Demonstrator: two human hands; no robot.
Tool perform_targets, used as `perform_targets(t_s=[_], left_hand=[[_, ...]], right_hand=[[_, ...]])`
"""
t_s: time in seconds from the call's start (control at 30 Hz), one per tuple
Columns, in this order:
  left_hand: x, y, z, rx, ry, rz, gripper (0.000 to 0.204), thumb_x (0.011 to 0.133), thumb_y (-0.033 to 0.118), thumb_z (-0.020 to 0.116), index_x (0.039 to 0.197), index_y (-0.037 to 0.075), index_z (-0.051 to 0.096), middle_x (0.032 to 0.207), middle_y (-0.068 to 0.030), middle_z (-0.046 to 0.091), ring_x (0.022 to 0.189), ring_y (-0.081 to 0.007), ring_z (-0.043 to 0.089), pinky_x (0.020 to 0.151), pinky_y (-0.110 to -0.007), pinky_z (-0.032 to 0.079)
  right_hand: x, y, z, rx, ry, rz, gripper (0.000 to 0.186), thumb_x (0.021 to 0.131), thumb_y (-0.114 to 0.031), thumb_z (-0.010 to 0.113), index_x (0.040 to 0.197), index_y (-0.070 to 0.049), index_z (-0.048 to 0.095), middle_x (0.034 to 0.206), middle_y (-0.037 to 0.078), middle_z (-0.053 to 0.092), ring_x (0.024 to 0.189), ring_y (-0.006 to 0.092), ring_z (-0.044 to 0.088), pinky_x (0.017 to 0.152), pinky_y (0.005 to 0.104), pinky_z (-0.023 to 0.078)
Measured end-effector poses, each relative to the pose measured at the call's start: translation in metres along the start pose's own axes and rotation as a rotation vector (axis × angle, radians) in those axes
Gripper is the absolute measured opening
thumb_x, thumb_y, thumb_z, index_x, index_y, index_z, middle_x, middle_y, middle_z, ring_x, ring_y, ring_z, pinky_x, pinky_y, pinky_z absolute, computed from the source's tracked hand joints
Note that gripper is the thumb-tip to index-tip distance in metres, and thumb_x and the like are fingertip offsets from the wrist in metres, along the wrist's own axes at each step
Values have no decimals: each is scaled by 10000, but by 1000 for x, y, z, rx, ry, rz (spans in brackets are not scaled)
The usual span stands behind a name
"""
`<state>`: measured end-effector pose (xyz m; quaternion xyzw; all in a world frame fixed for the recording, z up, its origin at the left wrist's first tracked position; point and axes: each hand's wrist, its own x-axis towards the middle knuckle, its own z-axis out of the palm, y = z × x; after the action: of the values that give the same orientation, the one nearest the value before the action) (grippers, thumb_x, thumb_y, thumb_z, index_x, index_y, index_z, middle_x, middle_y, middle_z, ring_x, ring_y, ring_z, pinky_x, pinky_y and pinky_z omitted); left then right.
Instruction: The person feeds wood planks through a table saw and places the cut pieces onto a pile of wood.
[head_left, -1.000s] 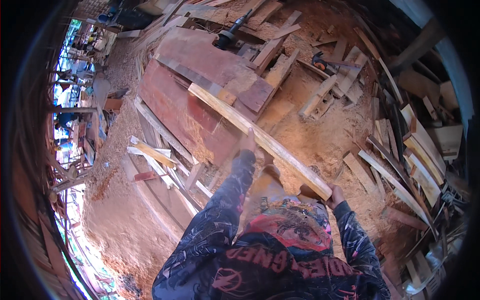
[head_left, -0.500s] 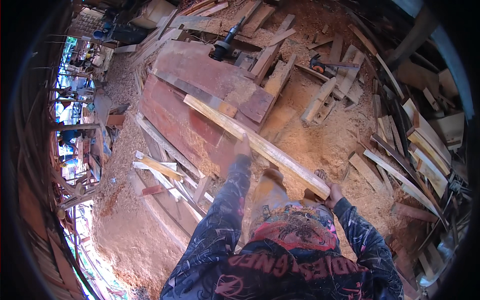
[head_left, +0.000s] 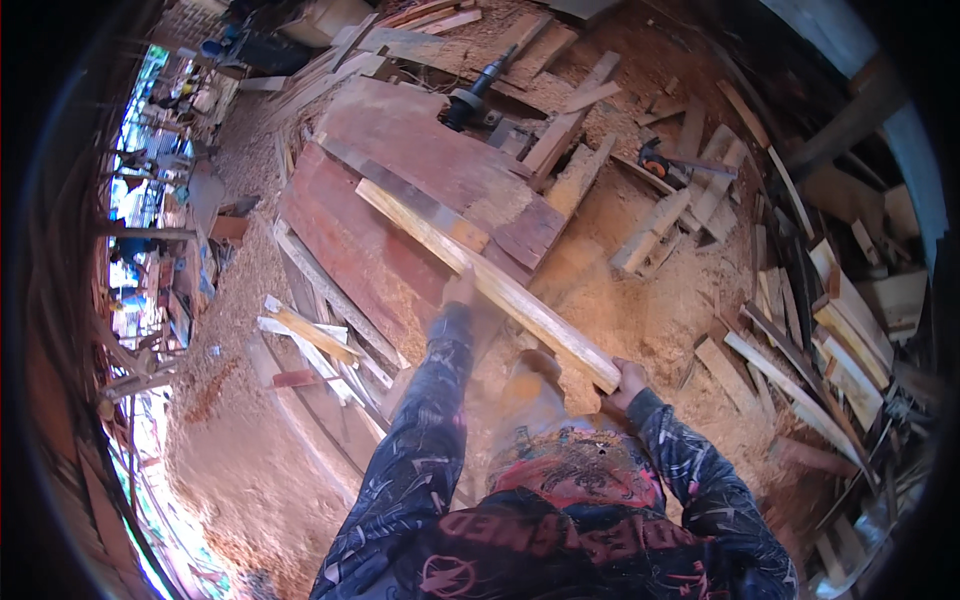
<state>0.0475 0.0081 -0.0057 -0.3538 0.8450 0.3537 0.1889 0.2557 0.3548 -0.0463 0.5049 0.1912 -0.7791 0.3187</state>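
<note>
A long, pale, squared wooden plank slants across the view, its far end over the reddish board surface and its near end close to my body. My left hand is closed on the plank's left edge, around its middle. At the near right end, my right hand grips the same plank. The undersides of both grips are hidden. Beyond the plank, a flat wooden strip lies on the reddish boards.
A dark power tool rests at the far edge of the boards. An orange-and-black tool lies among wood offcuts at the right. Stacked scrap lumber lines the right side. Loose slats lie at the left, and sawdust covers the ground.
The plank and both my hands have shifted left relative to the boards, still gripped at both places. The view has turned slightly, so the surroundings sit a little farther right.
</note>
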Motion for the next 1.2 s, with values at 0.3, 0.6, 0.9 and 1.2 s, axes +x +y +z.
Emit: perform_targets(t_s=[0.3, 0.6, 0.9, 1.2], left_hand=[[-128, -208, -11, -26, -18, 204, 572, 932, 506, 543, 1123, -18, 672, 901, -201, 712, 836, -307, 689, 769, -414, 509], [-250, -445, -11, 662, -332, -141, 550, 974, 470, 383, 1145, 39, 679, 1176, -261, 645, 1161, -425, 582, 1011, -476, 421], [-296, -368, 49, -138, 67, -196, 451, 920, 416, 537, 1071, 25, 704, 1080, -238, 681, 1038, -391, 644, 919, -447, 492], [-331, -354, 105, 10, -47, -75, 433, 874, 471, 596, 1008, 81, 730, 976, -203, 702, 948, -382, 665, 854, -460, 514]], right_hand=[[110, 10, 58, -31, -79, 63, 331, 1005, -302, 381, 1207, -92, 538, 1186, 138, 607, 1043, 296, 590, 865, 505, 507], [142, -2, 206, -260, -25, 78, 389, 1003, -346, 388, 1228, -54, 512, 1205, 172, 597, 1120, 343, 571, 857, 595, 506], [41, -42, 194, -1922, -272, -1385, 740, 826, -190, 614, 1490, -54, 317, 1287, 242, 531, 1252, 384, 488, 1044, 618, 336], [23, -24, 254, -2775, -251, -1524, 781, 679, -381, 774, 1344, -85, 494, 1161, 85, 589, 1155, 300, 513, 1044, 584, 293]])
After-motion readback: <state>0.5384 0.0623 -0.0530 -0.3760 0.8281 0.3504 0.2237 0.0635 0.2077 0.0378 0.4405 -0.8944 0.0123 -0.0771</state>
